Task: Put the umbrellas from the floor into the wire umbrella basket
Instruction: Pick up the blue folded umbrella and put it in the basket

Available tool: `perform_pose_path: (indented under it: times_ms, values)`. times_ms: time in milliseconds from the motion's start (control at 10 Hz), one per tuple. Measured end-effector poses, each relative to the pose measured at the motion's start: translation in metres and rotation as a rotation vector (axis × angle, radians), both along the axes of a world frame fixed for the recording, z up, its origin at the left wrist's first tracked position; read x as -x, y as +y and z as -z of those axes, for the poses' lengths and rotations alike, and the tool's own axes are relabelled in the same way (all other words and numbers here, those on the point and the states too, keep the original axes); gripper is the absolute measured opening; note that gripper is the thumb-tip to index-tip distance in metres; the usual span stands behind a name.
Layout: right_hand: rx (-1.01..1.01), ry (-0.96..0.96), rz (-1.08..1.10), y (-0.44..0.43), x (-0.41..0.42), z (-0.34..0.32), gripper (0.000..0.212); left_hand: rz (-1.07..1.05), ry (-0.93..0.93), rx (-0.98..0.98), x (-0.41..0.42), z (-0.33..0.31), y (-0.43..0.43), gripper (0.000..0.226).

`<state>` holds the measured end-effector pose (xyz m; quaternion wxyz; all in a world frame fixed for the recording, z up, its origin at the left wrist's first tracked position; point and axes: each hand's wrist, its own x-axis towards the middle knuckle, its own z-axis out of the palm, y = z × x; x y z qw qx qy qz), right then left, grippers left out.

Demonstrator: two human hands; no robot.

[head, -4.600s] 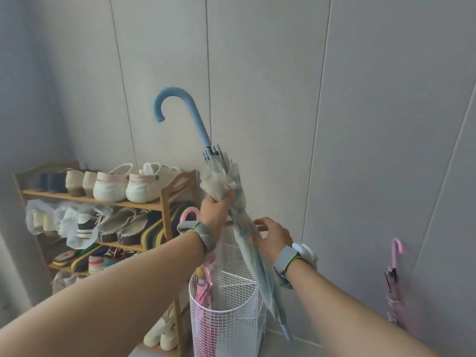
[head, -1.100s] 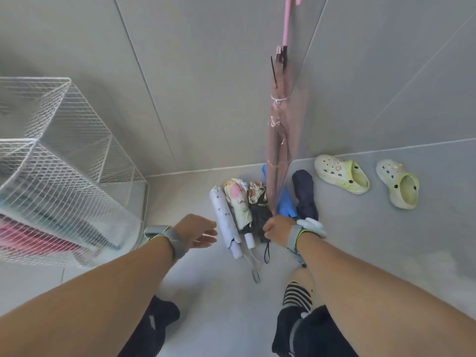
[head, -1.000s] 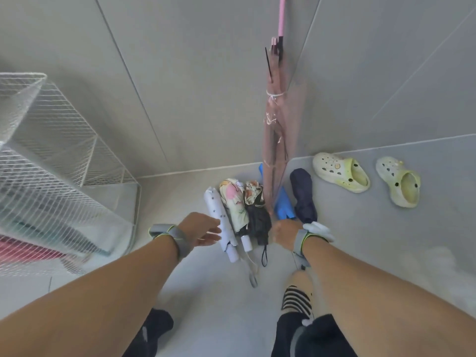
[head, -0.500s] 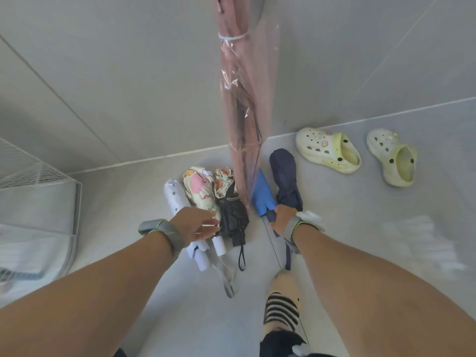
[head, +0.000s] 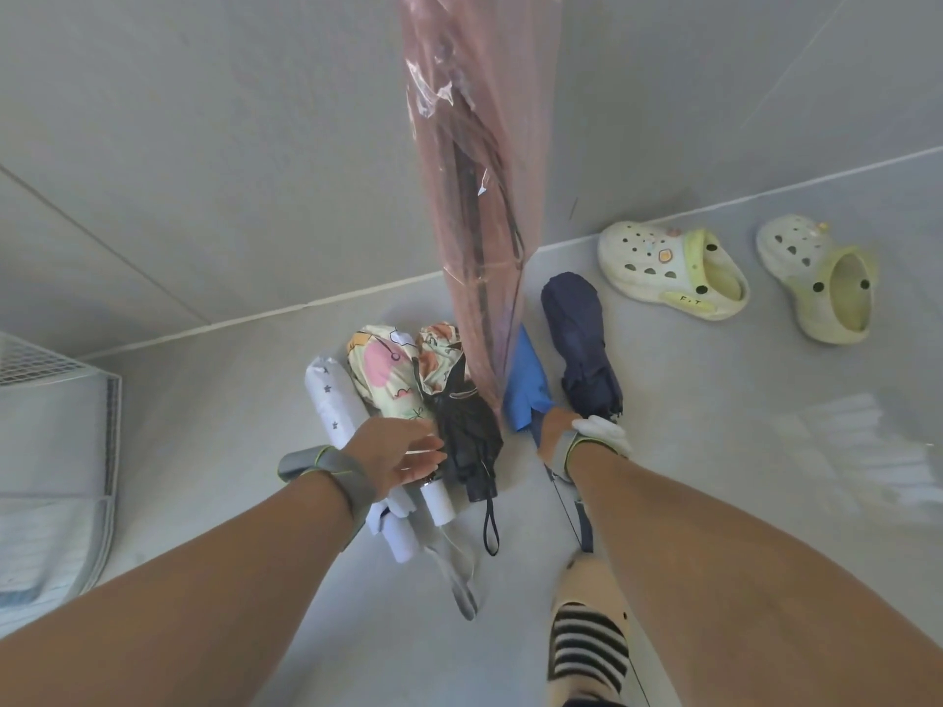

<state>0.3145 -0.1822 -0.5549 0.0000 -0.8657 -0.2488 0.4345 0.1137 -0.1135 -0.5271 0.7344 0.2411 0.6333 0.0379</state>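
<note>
Several folded umbrellas lie in a row on the floor by the wall: a white starred one [head: 331, 400], a floral one [head: 388, 369], a black one with a patterned top [head: 467, 426], a blue one [head: 525, 385] and a navy one [head: 579, 324]. A long pink transparent umbrella [head: 469, 196] stands among them against the wall. My left hand [head: 398, 451] hovers open over the white and floral umbrellas' handles. My right hand [head: 553, 433] is closed at the handle end of the blue umbrella, its fingers mostly hidden. The wire umbrella basket [head: 109, 431] shows at the left edge.
Two pale yellow-green clogs [head: 668, 267] [head: 821, 280] sit on the floor to the right by the wall. My foot in a striped sock and beige slipper [head: 587, 630] stands just below the umbrellas. Wrist straps trail from the umbrella handles.
The view has dropped closer to the floor umbrellas and the basket has slid left. My left hand has spread over the white and floral handles; my right hand stays at the blue umbrella.
</note>
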Motion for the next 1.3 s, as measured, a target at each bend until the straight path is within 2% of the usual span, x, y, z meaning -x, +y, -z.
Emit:
perform_pose_path:
  times_ms: [200,400,500,600,700,800,900,1000,1100,1200,1300]
  values:
    - [-0.057,-0.061,-0.040,0.004,0.007,-0.008,0.044,0.078,0.011,-0.039,-0.010,-0.010,-0.008,0.015]
    - [-0.175,-0.112,-0.003,0.003,-0.001,-0.066,0.038,0.170,0.005,-0.131,-0.009,-0.052,-0.008,0.023]
    - [-0.155,0.019,0.131,-0.005,0.003,-0.103,0.040,0.178,-0.020,-0.180,-0.003,-0.082,-0.009,0.027]
    - [-0.131,0.131,0.139,-0.011,0.005,-0.163,0.044,0.172,-0.058,-0.228,0.004,-0.117,-0.016,0.028]
    - [-0.090,0.218,0.042,-0.015,0.004,-0.230,0.045,0.192,-0.090,-0.241,0.018,-0.155,-0.034,0.028]
    - [0.004,0.201,-0.094,-0.025,0.014,-0.285,0.026,0.169,-0.112,-0.247,0.036,-0.191,-0.048,0.022]
    - [0.145,0.103,-0.332,-0.034,0.037,-0.335,0.017,0.108,-0.131,-0.266,0.057,-0.229,-0.061,0.009]
    - [0.353,0.174,-0.245,-0.045,0.056,-0.356,0.028,0.056,-0.133,-0.255,0.080,-0.254,-0.072,0.009]
    - [0.245,0.231,-0.184,-0.047,0.080,-0.367,0.036,0.076,-0.095,-0.220,0.111,-0.270,-0.079,0.017]
    - [0.028,0.389,-0.065,-0.038,0.121,-0.373,0.040,0.062,-0.097,-0.184,0.143,-0.285,-0.077,0.033]
    - [-0.216,0.411,-0.077,-0.017,0.168,-0.380,0.040,-0.110,-0.274,-0.227,0.170,-0.300,-0.065,0.048]
